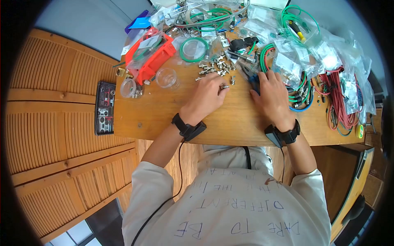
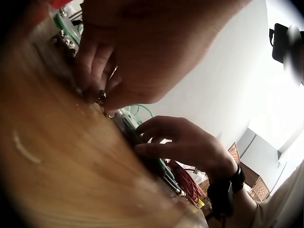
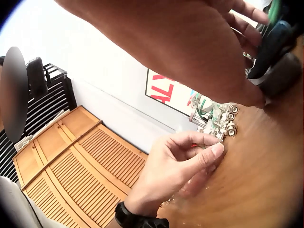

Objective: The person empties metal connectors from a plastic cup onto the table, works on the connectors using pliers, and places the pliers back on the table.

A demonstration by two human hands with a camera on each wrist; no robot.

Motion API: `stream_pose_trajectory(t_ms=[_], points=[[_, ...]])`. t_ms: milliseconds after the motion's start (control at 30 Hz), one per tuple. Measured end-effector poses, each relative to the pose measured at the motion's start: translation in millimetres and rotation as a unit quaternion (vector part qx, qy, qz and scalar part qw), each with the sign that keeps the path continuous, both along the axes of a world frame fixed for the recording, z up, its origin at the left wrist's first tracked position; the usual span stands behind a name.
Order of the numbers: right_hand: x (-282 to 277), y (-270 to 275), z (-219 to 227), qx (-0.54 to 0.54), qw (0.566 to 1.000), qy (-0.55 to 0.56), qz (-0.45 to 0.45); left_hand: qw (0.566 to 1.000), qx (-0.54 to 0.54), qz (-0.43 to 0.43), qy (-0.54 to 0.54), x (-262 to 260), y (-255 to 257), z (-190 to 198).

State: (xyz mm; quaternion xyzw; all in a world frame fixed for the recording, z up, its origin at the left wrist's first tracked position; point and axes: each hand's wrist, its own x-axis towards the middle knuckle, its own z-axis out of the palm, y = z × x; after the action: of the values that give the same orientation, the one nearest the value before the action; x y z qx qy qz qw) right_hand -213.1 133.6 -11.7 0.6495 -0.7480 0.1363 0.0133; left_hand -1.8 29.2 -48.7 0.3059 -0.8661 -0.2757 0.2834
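Observation:
My left hand (image 1: 221,87) pinches a small metal connector (image 1: 224,87) just above the wooden table (image 1: 164,119), in front of a pile of similar connectors (image 1: 215,67). The left wrist view shows its fingertips (image 2: 97,90) closed round the connector (image 2: 101,97). About a hand's width to the right, my right hand (image 1: 257,84) lies curled over blue-handled pliers (image 1: 248,74). In the right wrist view its fingers wrap the dark pliers handles (image 3: 270,52), with the left hand (image 3: 213,148) and connectors (image 3: 227,122) beyond.
Two clear plastic cups (image 1: 167,78) (image 1: 128,87) and an orange-red case (image 1: 150,55) stand at the left. Green cable coils (image 1: 195,49), bagged parts (image 1: 328,57) and red wires (image 1: 340,106) crowd the back and right. A black device (image 1: 105,107) lies on the slatted cabinet.

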Motion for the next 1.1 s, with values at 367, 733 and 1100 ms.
stream_pose_trajectory(t_ms=[367,733,1100], points=[[-3,-8,-14,-0.038,0.998,0.009,0.048,0.996,-0.008,-0.047,-0.082,0,2,2],[-38,-24,-22,-0.042,0.969,-0.233,0.067,0.882,0.353,-0.101,0.295,-15,-37,4],[-35,-37,-35,0.146,0.530,-0.828,0.106,0.841,0.381,-0.126,0.364,-24,-47,-20]])
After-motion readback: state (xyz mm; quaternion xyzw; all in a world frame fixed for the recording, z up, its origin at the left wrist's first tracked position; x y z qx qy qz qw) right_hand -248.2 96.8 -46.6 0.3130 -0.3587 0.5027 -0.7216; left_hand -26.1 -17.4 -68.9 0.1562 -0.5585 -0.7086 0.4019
